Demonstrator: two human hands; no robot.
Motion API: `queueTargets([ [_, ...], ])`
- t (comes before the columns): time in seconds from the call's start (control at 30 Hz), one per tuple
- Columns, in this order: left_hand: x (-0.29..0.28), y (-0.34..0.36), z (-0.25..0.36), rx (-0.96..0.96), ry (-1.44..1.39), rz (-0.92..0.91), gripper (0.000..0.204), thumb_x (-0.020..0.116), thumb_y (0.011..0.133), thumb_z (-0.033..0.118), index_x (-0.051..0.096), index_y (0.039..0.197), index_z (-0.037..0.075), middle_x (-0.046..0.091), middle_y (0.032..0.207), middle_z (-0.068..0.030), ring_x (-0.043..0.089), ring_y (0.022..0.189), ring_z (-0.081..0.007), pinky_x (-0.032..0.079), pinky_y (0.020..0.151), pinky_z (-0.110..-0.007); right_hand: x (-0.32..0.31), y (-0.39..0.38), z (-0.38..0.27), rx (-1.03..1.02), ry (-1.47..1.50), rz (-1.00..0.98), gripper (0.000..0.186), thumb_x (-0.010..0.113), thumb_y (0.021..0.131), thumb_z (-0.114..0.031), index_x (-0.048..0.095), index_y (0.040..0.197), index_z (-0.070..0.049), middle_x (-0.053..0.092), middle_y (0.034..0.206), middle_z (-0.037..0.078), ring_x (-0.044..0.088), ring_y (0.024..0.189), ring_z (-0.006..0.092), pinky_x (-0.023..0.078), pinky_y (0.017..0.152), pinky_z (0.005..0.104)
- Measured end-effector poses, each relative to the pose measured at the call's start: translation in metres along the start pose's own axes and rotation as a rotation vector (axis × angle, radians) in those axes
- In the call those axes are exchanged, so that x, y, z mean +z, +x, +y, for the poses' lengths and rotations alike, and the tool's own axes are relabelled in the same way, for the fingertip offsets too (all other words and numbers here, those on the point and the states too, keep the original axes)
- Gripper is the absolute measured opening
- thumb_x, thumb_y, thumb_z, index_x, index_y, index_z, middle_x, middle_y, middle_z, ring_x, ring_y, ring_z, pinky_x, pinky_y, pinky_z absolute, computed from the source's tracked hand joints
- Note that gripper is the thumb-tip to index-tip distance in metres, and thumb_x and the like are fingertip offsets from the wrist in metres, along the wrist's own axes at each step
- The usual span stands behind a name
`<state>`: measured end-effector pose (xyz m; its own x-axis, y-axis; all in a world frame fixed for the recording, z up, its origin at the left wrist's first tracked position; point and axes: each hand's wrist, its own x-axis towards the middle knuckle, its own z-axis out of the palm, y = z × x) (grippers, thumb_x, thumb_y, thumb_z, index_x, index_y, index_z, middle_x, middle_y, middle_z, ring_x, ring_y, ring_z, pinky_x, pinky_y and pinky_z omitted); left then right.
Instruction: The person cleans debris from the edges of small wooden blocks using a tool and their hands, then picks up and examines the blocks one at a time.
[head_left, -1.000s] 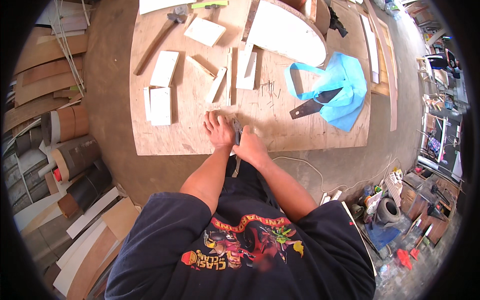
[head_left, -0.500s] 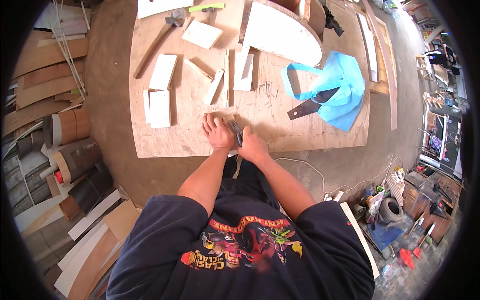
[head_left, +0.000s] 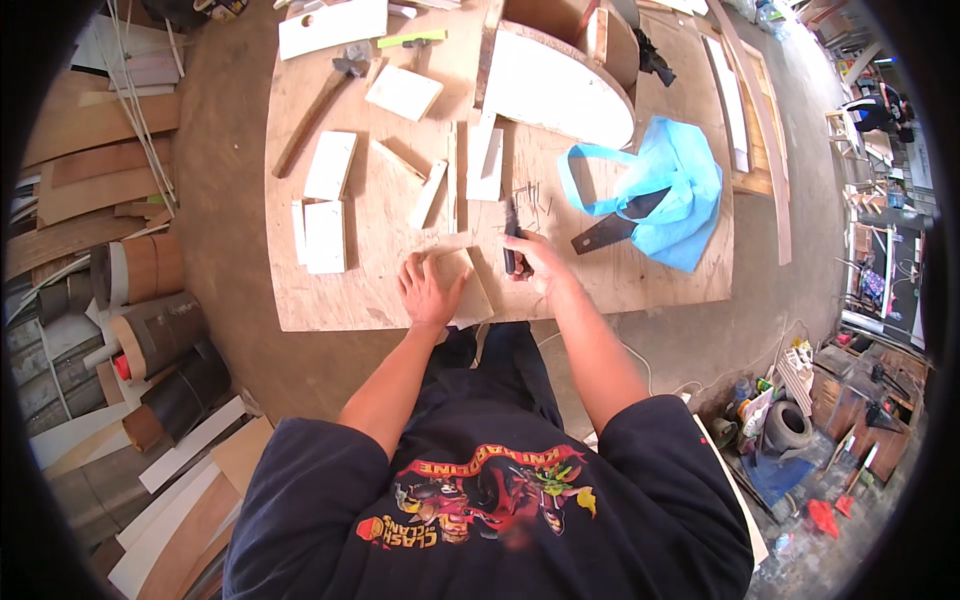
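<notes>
My left hand (head_left: 428, 288) lies over a small wooden block (head_left: 475, 284) near the table's front edge, its fingers curled on the top and its thumb toward the right side. Just to the right, my right hand (head_left: 535, 265) is closed round the dark handles of a pair of pliers (head_left: 511, 235). The pliers' jaws point away from me, close to several loose nails (head_left: 536, 198) scattered on the plywood table (head_left: 380, 300). Part of the block is hidden under my left hand.
White-faced wood pieces (head_left: 325, 235) and thin strips (head_left: 428, 195) lie on the left and middle. A wooden-handled hammer (head_left: 315, 125) lies behind them. At right sit a blue bag (head_left: 690, 185) and a handsaw blade (head_left: 603, 235). A curved white-faced wooden piece (head_left: 550, 75) stands at the back.
My right hand has moved the pliers off the block, to the right and away from me toward the nails. My left hand stays on the block. The whole view has shifted slightly.
</notes>
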<state>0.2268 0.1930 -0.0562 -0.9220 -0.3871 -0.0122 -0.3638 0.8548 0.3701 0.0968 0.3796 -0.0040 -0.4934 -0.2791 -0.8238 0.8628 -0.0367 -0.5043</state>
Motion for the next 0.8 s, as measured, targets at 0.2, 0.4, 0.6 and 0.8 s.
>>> queueTargets([
  [0.2, -0.012, 0.010, -0.007, -0.036, -0.037, -0.210, 0.067, 0.082, 0.076, 0.052, 0.059, 0.122, 0.009, 0.055, 0.118, -0.0116, 0.055, 0.115, -0.0330, 0.045, 0.097, -0.048, -0.020, 0.030, 0.001, 0.109, 0.172, -0.036, 0.021, 0.082, 0.086, -0.026, 0.064, 0.086, -0.017, 0.058, 0.068, -0.004, 0.044, 0.048, 0.0044, 0.039, 0.049, 0.0257],
  [0.4, -0.008, 0.016, -0.008, -0.022, -0.141, -0.207, 0.064, 0.090, 0.070, 0.044, 0.058, 0.112, 0.007, 0.060, 0.111, -0.0119, 0.062, 0.103, -0.0336, 0.053, 0.085, -0.046, -0.017, 0.027, 0.001, 0.130, 0.056, -0.066, 0.018, 0.077, 0.091, -0.027, 0.065, 0.098, -0.017, 0.072, 0.088, 0.004, 0.039, 0.047, 0.0048, 0.036, 0.050, 0.0269],
  [0.6, 0.002, 0.021, -0.034, -0.181, -0.656, -0.208, 0.049, 0.087, 0.081, 0.028, 0.053, 0.106, 0.004, 0.064, 0.089, -0.0092, 0.065, 0.071, -0.0231, 0.055, 0.064, -0.035, -0.001, 0.016, 0.010, 0.085, 0.003, -0.132, 0.027, 0.076, 0.092, -0.031, 0.060, 0.107, -0.016, 0.072, 0.096, 0.005, 0.038, 0.046, 0.0064, 0.038, 0.049, 0.0284],
  [0.8, -0.026, 0.066, -0.040, -0.455, -1.179, -0.096, 0.025, 0.078, 0.092, 0.018, 0.061, 0.100, 0.002, 0.064, 0.082, -0.0014, 0.059, 0.068, -0.0072, 0.049, 0.056, -0.024, 0.032, 0.011, 0.013, -0.104, -0.244, -0.138, 0.030, 0.080, 0.088, -0.023, 0.060, 0.100, -0.004, 0.058, 0.074, -0.001, 0.042, 0.044, 0.0058, 0.037, 0.039, 0.0252],
])
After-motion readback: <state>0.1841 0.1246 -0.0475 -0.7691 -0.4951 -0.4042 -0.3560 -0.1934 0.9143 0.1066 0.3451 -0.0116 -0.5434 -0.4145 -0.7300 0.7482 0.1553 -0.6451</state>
